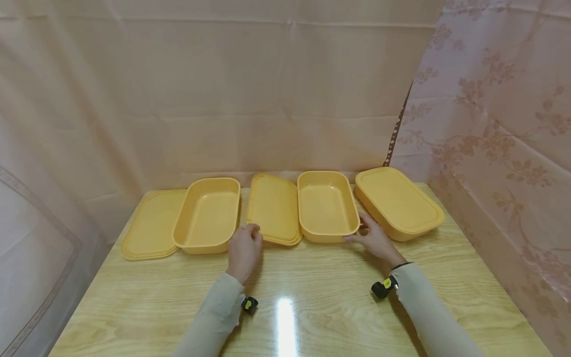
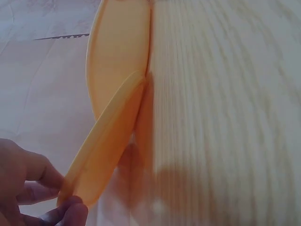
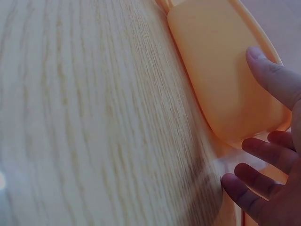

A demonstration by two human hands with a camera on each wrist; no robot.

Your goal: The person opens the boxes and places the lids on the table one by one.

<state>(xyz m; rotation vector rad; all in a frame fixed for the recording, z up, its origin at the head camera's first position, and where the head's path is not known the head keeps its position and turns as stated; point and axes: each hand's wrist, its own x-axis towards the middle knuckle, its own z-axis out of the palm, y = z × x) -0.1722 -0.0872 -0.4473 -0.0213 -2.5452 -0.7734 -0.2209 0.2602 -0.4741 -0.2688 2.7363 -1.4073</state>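
Note:
Pinched at its left edge between my left hand's [image 1: 244, 250] thumb and fingers is a yellow lid [image 1: 273, 206]. It is tilted, its left side raised off the table, its right side against the middle yellow box [image 1: 327, 206], as the left wrist view [image 2: 101, 146] shows. My right hand [image 1: 373, 239] holds the near right corner of that lidless box, thumb along the front wall [image 3: 214, 66] and fingers round the side. Immediately left of the left hand stands another lidless yellow box [image 1: 209, 213].
At far left a second lid [image 1: 151, 223] lies flat, partly under the left box. On the right stands a yellow box with its lid on [image 1: 399, 198]. All line the back of the wooden table [image 1: 312, 292], before a beige cloth [image 1: 285, 94]; a flowered cloth [image 1: 504, 124] hangs at right.

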